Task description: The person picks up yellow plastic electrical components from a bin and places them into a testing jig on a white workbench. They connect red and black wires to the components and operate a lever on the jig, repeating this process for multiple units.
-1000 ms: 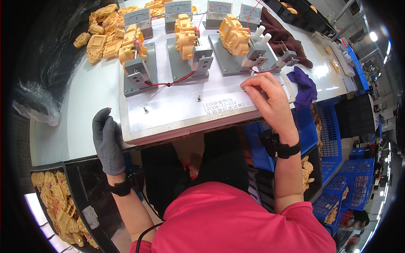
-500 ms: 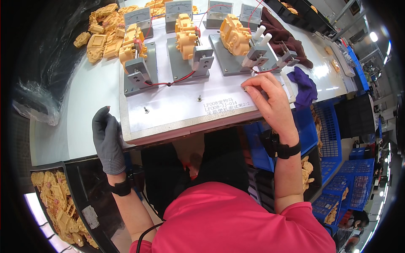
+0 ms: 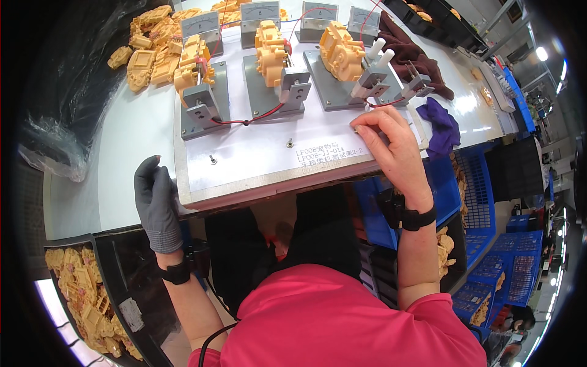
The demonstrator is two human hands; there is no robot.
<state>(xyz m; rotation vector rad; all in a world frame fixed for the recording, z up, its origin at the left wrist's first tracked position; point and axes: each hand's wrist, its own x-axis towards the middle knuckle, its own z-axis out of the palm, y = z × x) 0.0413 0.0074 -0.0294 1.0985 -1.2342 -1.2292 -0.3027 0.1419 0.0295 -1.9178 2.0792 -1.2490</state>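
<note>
My left hand (image 3: 156,199), in a grey glove with a bare fingertip showing, rests on the white tabletop beside the test board's left edge. Its fingers are loosely extended and hold nothing. My bare right hand (image 3: 391,140) lies over the right front of the white test board (image 3: 244,174). Thumb and index finger pinch together there, and what is between them is mostly hidden. Two small metal toggle switches (image 3: 213,159) stand in line along the board's front. Behind them, yellow plastic gearboxes (image 3: 270,54) sit in three grey fixtures (image 3: 211,101) joined by red wires.
Several analog meters (image 3: 260,21) stand at the back, near a heap of yellow gearboxes (image 3: 153,52). A purple cloth (image 3: 439,127) and a brown cloth (image 3: 413,55) lie to the right. A bin of gearboxes (image 3: 92,300) is lower left; blue crates (image 3: 480,202) stand at right.
</note>
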